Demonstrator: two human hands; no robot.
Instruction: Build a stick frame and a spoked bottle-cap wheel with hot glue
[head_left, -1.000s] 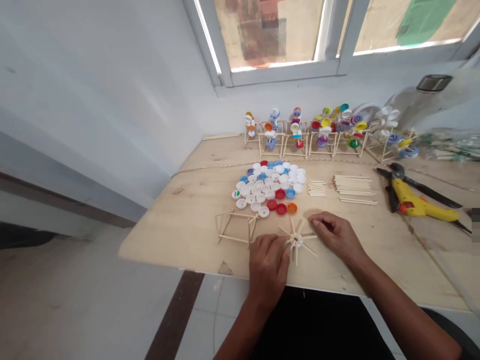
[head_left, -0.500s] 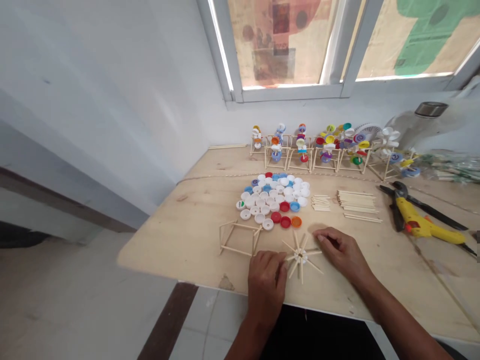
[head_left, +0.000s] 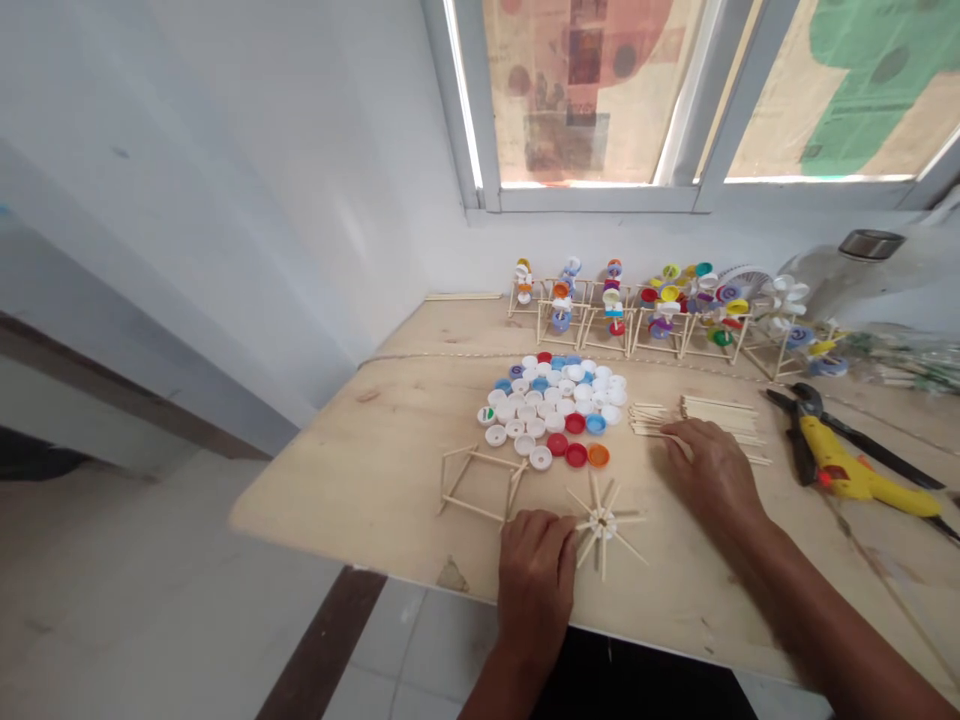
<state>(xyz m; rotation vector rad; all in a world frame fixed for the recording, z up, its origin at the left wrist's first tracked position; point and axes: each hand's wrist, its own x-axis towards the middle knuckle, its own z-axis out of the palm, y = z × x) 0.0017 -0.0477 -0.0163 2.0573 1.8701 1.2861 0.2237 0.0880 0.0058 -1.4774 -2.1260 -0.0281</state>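
Observation:
My left hand rests at the table's front edge with its fingers curled. Its fingertips meet the left spoke of a star-shaped stick wheel, which has a white ring-like centre and lies flat. Whether they grip that spoke is hidden. Over on the right, my right hand is closed, thumb and fingers together at the near edge of a pile of short sticks. What those fingers hold, if anything, I cannot make out. A box-like stick frame stands just beyond my left hand.
Bottle caps, mostly white, lie grouped mid-table. Longer sticks are beyond my right hand. A yellow glue gun and black-handled pliers lie at right. Finished cap wheels on frames line the wall. A cord crosses the table.
My right hand has moved away from the wheel, forward and right to the short sticks. The left hand stays beside the wheel. The view has shifted slightly.

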